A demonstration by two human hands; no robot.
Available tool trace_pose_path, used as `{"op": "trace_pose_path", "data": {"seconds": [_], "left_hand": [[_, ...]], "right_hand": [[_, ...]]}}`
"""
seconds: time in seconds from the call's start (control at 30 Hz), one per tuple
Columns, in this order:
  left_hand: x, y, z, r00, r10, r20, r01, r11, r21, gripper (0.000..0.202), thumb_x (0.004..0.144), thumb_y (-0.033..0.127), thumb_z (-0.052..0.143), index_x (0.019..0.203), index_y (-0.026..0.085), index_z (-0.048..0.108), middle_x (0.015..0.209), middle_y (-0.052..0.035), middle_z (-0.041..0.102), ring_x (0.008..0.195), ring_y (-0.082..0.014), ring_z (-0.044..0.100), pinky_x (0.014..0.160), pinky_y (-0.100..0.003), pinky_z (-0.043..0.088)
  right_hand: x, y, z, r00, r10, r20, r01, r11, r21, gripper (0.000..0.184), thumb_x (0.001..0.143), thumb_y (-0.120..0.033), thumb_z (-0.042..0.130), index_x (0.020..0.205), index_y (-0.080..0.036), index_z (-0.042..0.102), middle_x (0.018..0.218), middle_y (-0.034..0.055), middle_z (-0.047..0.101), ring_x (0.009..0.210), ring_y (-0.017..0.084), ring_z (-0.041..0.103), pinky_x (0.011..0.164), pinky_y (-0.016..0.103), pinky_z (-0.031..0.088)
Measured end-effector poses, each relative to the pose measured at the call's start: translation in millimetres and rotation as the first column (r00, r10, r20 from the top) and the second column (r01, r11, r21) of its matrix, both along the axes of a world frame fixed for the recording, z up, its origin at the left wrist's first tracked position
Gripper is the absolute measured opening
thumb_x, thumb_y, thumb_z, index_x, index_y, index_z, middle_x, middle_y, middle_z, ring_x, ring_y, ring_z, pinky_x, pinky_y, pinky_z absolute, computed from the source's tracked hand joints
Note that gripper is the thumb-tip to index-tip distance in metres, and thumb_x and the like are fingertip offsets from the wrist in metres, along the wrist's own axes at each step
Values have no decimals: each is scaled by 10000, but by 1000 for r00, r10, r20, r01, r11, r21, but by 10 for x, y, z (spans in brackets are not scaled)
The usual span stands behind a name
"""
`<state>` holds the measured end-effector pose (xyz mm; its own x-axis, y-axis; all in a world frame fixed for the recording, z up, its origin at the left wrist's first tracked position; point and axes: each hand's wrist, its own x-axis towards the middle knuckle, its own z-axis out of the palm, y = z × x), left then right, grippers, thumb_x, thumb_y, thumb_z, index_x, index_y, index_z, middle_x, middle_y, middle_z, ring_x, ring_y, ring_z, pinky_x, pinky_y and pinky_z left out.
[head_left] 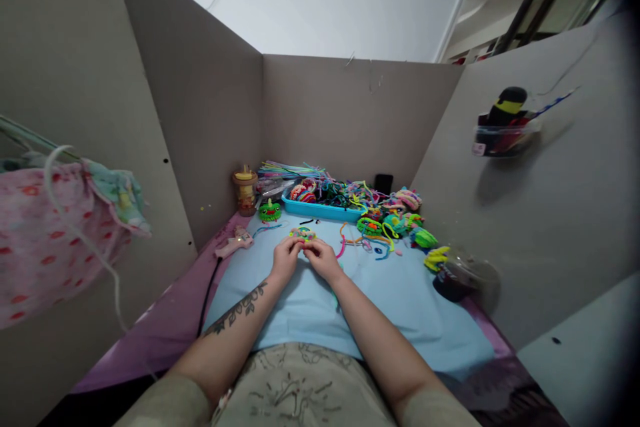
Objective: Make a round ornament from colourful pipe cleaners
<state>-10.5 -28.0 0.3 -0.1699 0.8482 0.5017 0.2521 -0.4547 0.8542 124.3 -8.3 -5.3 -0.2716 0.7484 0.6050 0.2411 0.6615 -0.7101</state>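
Observation:
Both of my hands meet over the middle of the blue cloth (280, 320). My left hand (286, 260) and my right hand (323, 260) are closed, fingertips together, on a small multicoloured pipe-cleaner figure (303, 233). Its lower part is hidden by my fingers. A green pipe-cleaner figure (270, 212) stands to the left beyond my left hand. Loose pipe cleaners (353, 241) in orange, pink and blue lie to the right of my right hand. A pink glue gun (235, 242) rests at the left with its black cord trailing toward me.
A blue tray (323, 212) heaped with pipe cleaners stands at the back. Several finished-looking fuzzy figures (395, 223) are piled at right, near a dark round container (453, 280). A brown-lidded jar (245, 192) is at back left. Grey panels enclose three sides; a clear holder (505, 137) hangs right.

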Motion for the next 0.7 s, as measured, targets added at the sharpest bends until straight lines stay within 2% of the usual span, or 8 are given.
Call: {"op": "trace_pose_path", "data": {"seconds": [0.2, 0.3, 0.5, 0.7], "left_hand": [[-10, -10, 11, 999, -23, 34, 24, 999, -23, 156, 762, 264, 563, 761, 179, 694, 818, -55, 664, 809, -183, 583, 755, -287, 438], [-21, 3, 4, 997, -46, 60, 50, 996, -70, 167, 753, 285, 567, 742, 171, 689, 767, -45, 655, 754, -173, 571, 714, -280, 434], [-43, 46, -5, 980, -133, 151, 159, 971, -179, 251, 722, 386, 612, 703, 143, 672, 603, -9, 589, 619, -143, 522, 613, -253, 410], [-43, 48, -9, 949, -209, 234, 254, 950, -182, 345, 708, 466, 640, 630, 129, 639, 560, 4, 533, 570, -113, 462, 568, -240, 359]], "right_hand": [[-4, 5, 6, 998, -51, 26, 50, 998, 30, 121, 777, -163, 548, 725, -199, 651, 712, 22, 593, 688, 159, 553, 653, 277, 441], [5, 7, 9, 998, -52, 26, 51, 998, 35, 135, 797, -179, 543, 724, -201, 655, 710, 23, 595, 686, 161, 552, 647, 277, 435], [25, 12, 5, 996, -74, 40, 72, 996, 59, 158, 816, -193, 541, 710, -196, 657, 702, 22, 592, 692, 160, 549, 655, 274, 421], [24, 16, 10, 995, -92, 33, 90, 995, 42, 162, 806, -203, 547, 681, -186, 649, 672, 16, 568, 668, 153, 536, 632, 263, 402]]}}
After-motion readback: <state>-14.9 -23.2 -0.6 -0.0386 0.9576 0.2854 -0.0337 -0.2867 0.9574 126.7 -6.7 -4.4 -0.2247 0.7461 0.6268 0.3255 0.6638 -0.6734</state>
